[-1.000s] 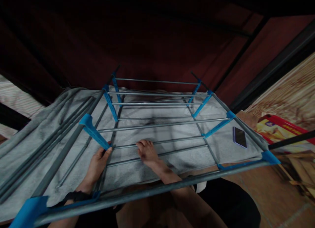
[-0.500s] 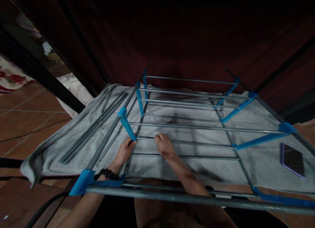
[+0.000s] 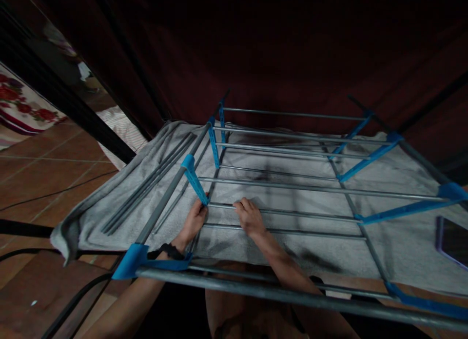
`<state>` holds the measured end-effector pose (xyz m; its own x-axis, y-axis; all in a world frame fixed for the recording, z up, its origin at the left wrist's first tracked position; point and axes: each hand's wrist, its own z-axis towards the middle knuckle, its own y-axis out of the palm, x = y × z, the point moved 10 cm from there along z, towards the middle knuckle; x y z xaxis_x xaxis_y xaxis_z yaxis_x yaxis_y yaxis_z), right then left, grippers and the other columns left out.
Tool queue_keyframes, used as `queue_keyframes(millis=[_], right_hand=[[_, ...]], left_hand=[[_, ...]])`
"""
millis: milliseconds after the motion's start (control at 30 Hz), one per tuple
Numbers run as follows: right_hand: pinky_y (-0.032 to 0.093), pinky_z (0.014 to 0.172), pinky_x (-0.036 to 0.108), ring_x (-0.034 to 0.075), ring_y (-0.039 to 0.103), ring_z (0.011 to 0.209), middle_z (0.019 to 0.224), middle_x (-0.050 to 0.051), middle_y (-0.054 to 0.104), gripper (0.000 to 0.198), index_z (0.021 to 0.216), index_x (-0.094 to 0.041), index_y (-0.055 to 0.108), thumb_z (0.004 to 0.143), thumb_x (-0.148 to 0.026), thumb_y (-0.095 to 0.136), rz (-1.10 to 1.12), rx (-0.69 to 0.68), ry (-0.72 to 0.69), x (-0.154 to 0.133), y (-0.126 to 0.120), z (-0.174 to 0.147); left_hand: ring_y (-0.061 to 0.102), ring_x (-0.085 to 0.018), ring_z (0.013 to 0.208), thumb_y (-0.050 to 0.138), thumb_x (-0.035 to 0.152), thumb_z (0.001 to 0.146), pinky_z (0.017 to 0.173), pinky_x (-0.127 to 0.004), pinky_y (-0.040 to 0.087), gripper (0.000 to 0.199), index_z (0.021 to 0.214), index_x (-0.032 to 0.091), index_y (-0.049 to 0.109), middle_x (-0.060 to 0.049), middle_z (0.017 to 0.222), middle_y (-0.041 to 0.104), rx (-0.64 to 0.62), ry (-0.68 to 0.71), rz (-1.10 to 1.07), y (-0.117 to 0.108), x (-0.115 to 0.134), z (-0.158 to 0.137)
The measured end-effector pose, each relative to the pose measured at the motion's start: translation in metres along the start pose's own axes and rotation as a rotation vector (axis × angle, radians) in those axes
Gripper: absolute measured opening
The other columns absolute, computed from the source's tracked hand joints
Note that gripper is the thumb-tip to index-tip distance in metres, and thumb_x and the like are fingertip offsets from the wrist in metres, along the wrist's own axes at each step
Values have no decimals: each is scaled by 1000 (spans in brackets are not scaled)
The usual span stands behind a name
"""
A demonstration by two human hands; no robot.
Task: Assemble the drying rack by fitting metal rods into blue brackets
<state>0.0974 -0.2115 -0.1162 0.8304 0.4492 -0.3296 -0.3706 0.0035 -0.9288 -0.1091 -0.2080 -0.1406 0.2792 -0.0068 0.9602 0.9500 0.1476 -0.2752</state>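
A rack of grey metal tubes (image 3: 303,187) is spread across the centre and right of the frame, joined by blue brackets (image 3: 131,262). Left of centre, one slotted bracket (image 3: 195,181) is slanted down to a thin crossbar (image 3: 307,215), whose left end is apparently seated there, the joint being partly covered.

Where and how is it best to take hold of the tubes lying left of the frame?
Probably at mid-length, from above and the left. The tubes lie close together on the blanket, long and straight, so a middle grip should balance them; the frame stands along their right side.
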Motion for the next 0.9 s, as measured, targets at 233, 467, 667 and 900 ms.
queue_keyframes(millis=[233, 467, 667, 900], right_hand=[[48, 91, 30, 19, 57, 102, 113, 6, 62, 22, 117, -24, 66, 102, -25, 49, -54, -44, 6, 1, 2, 4], [47, 93, 28, 17, 57, 102, 113, 4, 63, 20, 107, -23, 65, 103, -26, 46, -53, -85, -6, 4, 6, 10], [50, 92, 31, 18, 56, 103, 115, 5, 61, 23, 110, -22, 64, 104, -34, 46, -72, -90, -35, -2, -1, 16], [51, 90, 31, 19, 56, 103, 115, 5, 61, 25, 109, -21, 65, 105, -32, 43, -78, -86, -36, -1, 4, 17]], left_hand=[[41, -35, 144, 57, 38, 80, 124, -55, 24, 51, 127, 21, 62, -15, 140, 59, -35, 33, 165, 3, 15, 0], [39, -32, 145, 55, 43, 81, 125, -51, 23, 52, 129, 23, 57, -10, 143, 56, -53, 20, 226, 2, 5, 8], [38, -34, 145, 57, 42, 79, 125, -52, 24, 58, 133, 24, 55, -9, 143, 56, -58, 6, 223, 3, 5, 9], [38, -34, 144, 54, 39, 82, 125, -53, 23, 55, 135, 24, 52, -7, 147, 52, -70, 2, 277, 5, 6, 8]])
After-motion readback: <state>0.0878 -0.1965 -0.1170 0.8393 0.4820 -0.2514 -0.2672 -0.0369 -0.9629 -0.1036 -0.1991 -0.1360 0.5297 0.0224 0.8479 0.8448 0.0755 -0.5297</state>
